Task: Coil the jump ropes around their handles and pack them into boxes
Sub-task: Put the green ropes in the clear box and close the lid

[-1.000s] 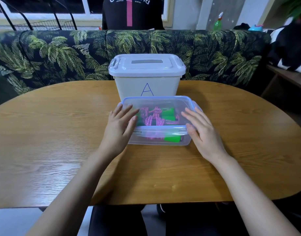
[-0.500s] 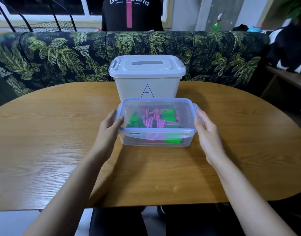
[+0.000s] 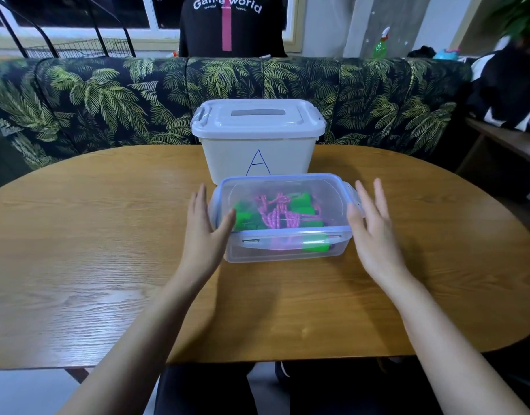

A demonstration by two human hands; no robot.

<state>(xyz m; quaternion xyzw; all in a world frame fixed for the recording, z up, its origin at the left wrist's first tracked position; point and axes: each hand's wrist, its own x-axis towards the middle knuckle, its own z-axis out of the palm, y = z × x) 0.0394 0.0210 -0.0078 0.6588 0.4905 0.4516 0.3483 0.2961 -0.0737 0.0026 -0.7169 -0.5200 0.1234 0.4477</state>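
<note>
Hands flank your lidded clear box of jump ropes: left hand spread against it, right hand spread just beside.

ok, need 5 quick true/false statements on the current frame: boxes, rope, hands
1. The clear box has its lid on. True.
2. The jump rope lies loose on the table. False: it is inside the clear box.
3. The white bin marked A stands behind the clear box. True.
4. The right hand grips the jump rope. False: it is open, beside the box's right end.
5. The left hand rests on the white bin. False: it is open at the clear box's left end.
</note>
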